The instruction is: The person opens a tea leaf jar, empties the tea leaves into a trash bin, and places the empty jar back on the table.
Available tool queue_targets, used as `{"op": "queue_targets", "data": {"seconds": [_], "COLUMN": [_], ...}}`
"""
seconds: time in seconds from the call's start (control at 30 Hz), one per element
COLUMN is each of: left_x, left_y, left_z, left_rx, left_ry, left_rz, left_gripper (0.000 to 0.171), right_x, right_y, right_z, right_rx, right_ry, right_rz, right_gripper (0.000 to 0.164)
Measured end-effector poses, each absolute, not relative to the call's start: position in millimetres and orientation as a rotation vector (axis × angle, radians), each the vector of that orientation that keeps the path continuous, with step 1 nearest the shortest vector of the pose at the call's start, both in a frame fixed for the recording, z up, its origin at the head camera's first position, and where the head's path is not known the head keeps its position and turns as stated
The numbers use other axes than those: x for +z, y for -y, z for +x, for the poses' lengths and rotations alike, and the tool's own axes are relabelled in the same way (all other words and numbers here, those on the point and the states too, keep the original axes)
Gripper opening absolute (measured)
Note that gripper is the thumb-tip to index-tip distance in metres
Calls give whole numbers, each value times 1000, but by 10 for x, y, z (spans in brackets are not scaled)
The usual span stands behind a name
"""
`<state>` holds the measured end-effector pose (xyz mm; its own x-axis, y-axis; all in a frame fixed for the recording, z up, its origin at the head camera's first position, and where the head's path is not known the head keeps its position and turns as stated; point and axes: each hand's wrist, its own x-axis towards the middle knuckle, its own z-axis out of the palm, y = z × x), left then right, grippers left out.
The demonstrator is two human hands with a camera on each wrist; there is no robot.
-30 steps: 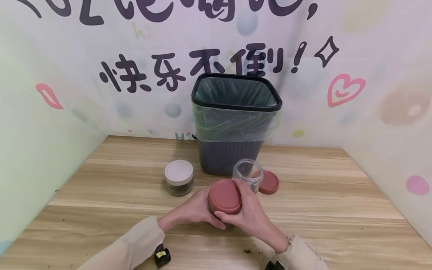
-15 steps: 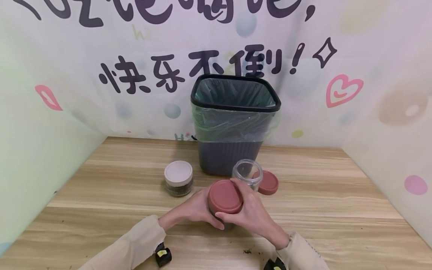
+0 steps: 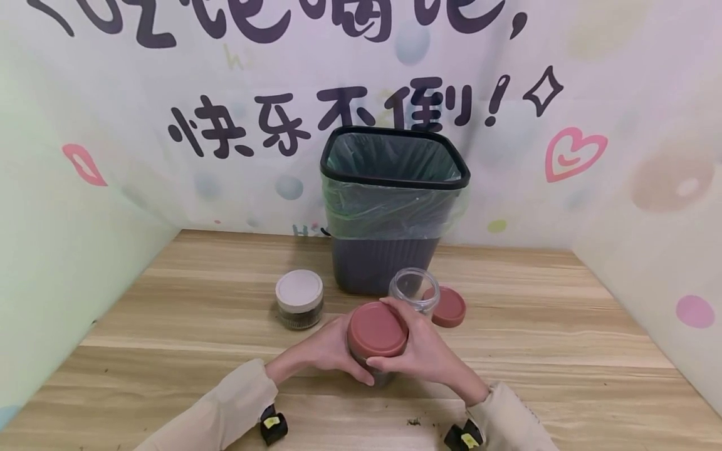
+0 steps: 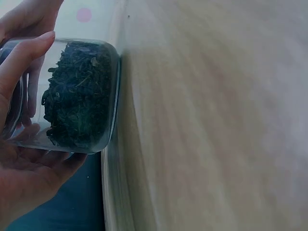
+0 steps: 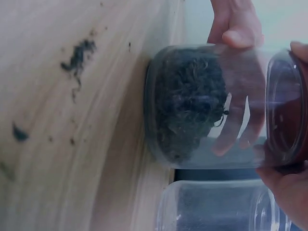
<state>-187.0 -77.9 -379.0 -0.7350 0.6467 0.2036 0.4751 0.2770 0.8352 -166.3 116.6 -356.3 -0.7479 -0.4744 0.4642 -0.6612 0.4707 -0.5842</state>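
A clear jar point(image 5: 187, 106) partly filled with dark dried leaves, probably tea, stands upright on the table and is topped by a red lid point(image 3: 376, 329). My left hand point(image 3: 327, 347) is wrapped around the jar's clear body from the left, thumb at the front. From the right, my right hand point(image 3: 425, 351) grips the red lid, with the thumb at its front edge and fingers around the far side. Just behind the right hand is an uncovered clear jar point(image 5: 211, 207). A second red lid point(image 3: 453, 307) lies flat beside it.
A short jar with a white lid point(image 3: 299, 291) and dark contents stands to the left. Behind everything is a dark bin point(image 3: 383, 260) lined with a green bag, close to the printed back wall. Dark leaf crumbs point(image 5: 79, 57) lie on the wooden table near the front.
My right hand has turned slightly on the red lid: the thumb has moved right along the front, the fingertips left along the back. My left hand keeps its hold on the jar.
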Motion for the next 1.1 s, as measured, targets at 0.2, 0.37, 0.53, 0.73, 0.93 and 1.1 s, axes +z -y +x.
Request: {"op": "queue_targets", "data": {"seconds": [0.2,0.37,0.53,0.73,0.93,1.1], "left_x": [-3780,-3782,-3783,-3774,-3769,-3768], "left_y": [773,767,774,779,782,785], "left_z": [-1860,-1849,-1837,-1827,-1831,-1836], "left_rx": [1451,1501,1485,1467,1455,1423], "left_ry": [-2353,-2315,-2343,-2355,-2366,-2384], "left_rz": [1056,1047,998,978,1005,998], "left_gripper": [96,98,97,94,92,91], "right_x": [-3568,-3558,-3557,-3533,-3522,-3532], "right_y": [-1168,-1135,-1074,-1050,-1068,-1097], "right_z": [-1635,-1580,-1540,-1523,-1541,-1579], "right_rx": [1144,1122,1036,1005,982,986], "right_ry": [2515,2540,2538,2534,2533,2520], "right_rz": [969,912,785,731,757,812], "right_gripper": [83,91,90,82,81,82]}}
